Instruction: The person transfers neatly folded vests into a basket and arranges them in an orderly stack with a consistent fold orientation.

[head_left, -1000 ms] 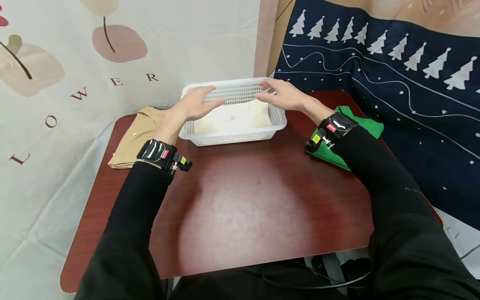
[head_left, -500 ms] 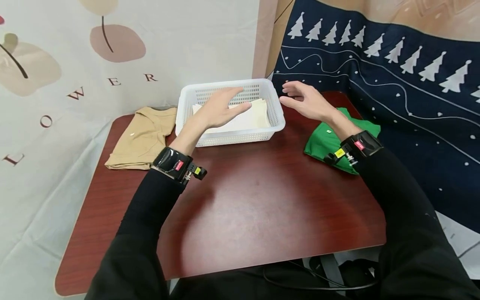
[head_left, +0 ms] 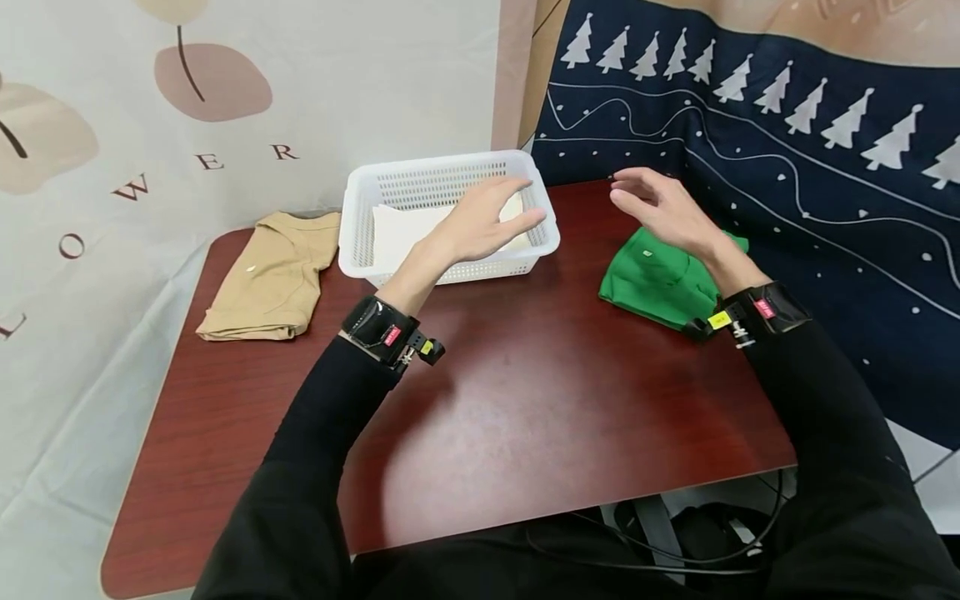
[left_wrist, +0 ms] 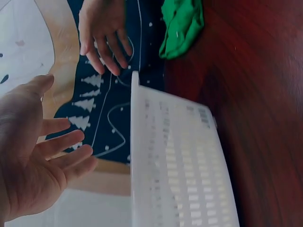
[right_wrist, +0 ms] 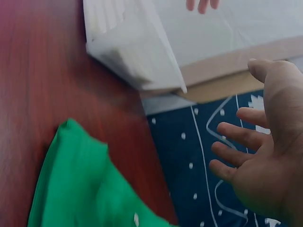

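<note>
My left hand [head_left: 480, 221] hovers above the front of a white perforated plastic basket [head_left: 442, 279], its fingers relaxed and holding nothing. Inside the basket lies pale cream-white folded cloth [head_left: 401, 233], partly hidden by that hand. To the right, my right hand [head_left: 667, 208] hangs in the air over a folded green garment [head_left: 652, 279], with loosely bent fingers and nothing in them. The left wrist view shows the left palm [left_wrist: 28, 156] beside the basket's side wall [left_wrist: 189, 156]. In the right wrist view, the right hand [right_wrist: 265, 151] is apart from the green garment [right_wrist: 85, 184].
A folded tan garment [head_left: 273, 279] lies left of the basket on the dark red table [head_left: 525, 400]. Behind it hangs a white cloth [head_left: 360, 75] with printed letters. A navy cloth with white trees [head_left: 675, 108] borders the right side. Cables [head_left: 645, 567] hang below the front edge.
Both hands have moved rightward: the left from the basket's left end to over its right part, the right from the basket to above the green garment. The view has shifted slightly.
</note>
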Demonstrator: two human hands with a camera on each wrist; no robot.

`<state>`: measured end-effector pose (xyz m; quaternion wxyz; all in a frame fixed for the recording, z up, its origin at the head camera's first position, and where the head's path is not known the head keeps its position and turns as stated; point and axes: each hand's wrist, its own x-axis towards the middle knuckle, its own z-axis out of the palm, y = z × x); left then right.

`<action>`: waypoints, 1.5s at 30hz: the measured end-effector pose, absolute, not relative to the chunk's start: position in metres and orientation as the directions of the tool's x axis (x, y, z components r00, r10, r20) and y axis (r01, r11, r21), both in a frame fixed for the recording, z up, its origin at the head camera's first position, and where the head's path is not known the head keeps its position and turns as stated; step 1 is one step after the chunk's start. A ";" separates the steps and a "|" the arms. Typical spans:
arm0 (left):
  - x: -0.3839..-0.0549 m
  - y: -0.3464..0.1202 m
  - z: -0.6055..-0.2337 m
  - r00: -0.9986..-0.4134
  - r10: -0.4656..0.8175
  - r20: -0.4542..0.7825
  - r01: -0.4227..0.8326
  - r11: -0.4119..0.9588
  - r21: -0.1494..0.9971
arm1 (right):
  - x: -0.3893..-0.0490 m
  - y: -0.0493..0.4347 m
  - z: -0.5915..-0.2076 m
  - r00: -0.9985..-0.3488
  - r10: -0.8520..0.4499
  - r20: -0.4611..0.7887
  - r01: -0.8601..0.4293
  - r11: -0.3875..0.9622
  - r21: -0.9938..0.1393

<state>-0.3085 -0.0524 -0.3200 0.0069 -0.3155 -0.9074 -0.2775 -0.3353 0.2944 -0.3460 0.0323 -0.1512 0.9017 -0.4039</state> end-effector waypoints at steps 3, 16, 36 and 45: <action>-0.305 -0.042 -0.321 -0.779 0.597 0.192 0.597 0.612 0.518 | -0.334 0.309 -0.351 -0.960 -0.275 0.047 -0.220 0.642 -0.734; -0.294 0.010 -0.341 -0.724 0.682 0.100 0.612 0.569 0.549 | -0.339 0.361 -0.377 -0.986 -0.168 0.021 -0.139 0.731 -0.668; -0.289 0.077 -0.394 -0.747 0.665 0.016 0.581 0.641 0.502 | -0.348 0.417 -0.398 -0.996 -0.081 -0.046 -0.046 0.857 -0.512; -0.284 0.108 -0.418 -0.887 0.454 -0.088 0.344 0.775 0.530 | -0.346 0.433 -0.403 -0.986 -0.038 -0.165 0.040 0.896 -0.443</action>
